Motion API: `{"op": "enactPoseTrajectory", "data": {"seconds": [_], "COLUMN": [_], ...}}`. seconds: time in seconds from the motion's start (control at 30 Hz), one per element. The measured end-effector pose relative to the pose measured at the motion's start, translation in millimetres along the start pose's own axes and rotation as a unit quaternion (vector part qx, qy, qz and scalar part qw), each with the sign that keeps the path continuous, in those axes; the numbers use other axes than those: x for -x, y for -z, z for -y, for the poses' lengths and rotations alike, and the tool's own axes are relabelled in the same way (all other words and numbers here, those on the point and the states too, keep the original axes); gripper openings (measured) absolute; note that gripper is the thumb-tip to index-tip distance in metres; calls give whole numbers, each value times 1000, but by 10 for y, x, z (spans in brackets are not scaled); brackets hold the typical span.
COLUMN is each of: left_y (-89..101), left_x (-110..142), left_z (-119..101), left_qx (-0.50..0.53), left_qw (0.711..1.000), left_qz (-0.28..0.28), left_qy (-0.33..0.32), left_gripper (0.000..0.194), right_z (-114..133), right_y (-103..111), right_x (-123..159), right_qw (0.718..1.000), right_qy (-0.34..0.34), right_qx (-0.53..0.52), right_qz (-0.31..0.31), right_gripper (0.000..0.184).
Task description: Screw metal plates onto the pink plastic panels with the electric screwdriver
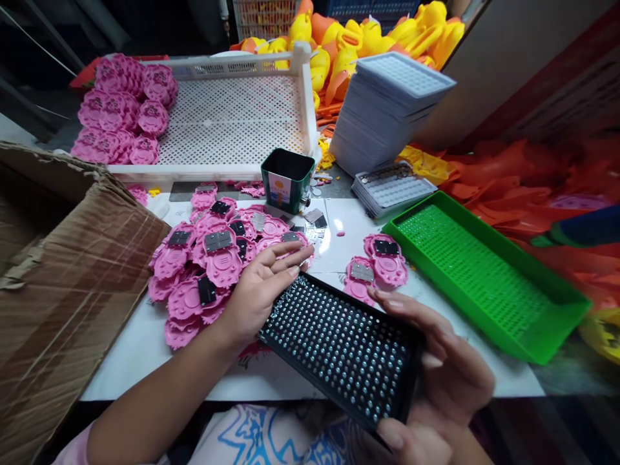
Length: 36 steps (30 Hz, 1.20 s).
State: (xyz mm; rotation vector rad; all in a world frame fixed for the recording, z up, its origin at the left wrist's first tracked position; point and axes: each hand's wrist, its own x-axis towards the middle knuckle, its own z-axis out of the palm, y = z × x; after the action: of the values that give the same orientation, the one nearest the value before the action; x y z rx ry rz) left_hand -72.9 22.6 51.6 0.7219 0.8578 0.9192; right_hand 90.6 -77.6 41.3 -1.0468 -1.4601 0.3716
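Observation:
A black perforated screw tray (pixel 339 349) is tilted in front of me, with small silvery screws standing in most of its holes. Loose screws (pixel 285 298) are heaped at its left end. My left hand (pixel 261 287) grips that end, thumb along the rim and fingers stretched past the far corner. Around the right end, my right hand (pixel 445 368) is wrapped, its thumb on the near corner. Pink plastic parts (pixel 220 258) with black or grey plates are piled beside my left hand. Two similar pink pieces (pixel 375 265) lie beyond the tray.
A green tray (pixel 489 284) stands at the right. Behind are a dark green tin (pixel 287 181), stacked white trays (pixel 387 103) and a white crate (pixel 232 123) holding pink parts. A cardboard box (pixel 72 278) borders the left. Yellow duck-like parts (pixel 349 45) are heaped at the back.

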Motion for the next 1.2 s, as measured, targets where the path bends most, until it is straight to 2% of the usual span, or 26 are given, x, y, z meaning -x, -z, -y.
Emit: {"op": "enactPoseTrajectory", "data": {"seconds": [0.1,0.2,0.33,0.5,0.67,0.73,0.87,1.0,1.2], "left_y": [8,8,-6,-6,-4,-7,-7,-14,-42], "left_x": [3,4,-2,0,6,8,11,9,15], "left_z": [1,-10,-14,12,17,16,19,21,26], "left_qx": [5,6,9,0,-10,-6,3,8,44], "left_qw": [1000,1000,1000,1000,1000,1000,1000,999,994], "left_qz": [-5,-15,-11,-15,-27,-25,-24,-21,-33], "left_qy": [7,-1,2,-4,-13,-15,-14,-26,-97], "left_gripper": [36,35,32,31,31,30,29,29,19], "right_z": [-68,-109,-3,193,184,169,182,212,153], "right_y": [45,185,410,471,400,387,392,407,464], "right_x": [24,9,-128,-350,-428,-428,-416,-431,-544], "right_qw": [1000,992,952,893,865,861,882,900,904], "right_qy": [-1,-11,-19,11,65,67,38,54,49], "right_qx": [5,69,152,266,328,334,304,287,311], "right_qz": [16,109,266,362,373,377,359,325,289], "right_gripper": [60,71,100,109,100,96,93,88,80]}}
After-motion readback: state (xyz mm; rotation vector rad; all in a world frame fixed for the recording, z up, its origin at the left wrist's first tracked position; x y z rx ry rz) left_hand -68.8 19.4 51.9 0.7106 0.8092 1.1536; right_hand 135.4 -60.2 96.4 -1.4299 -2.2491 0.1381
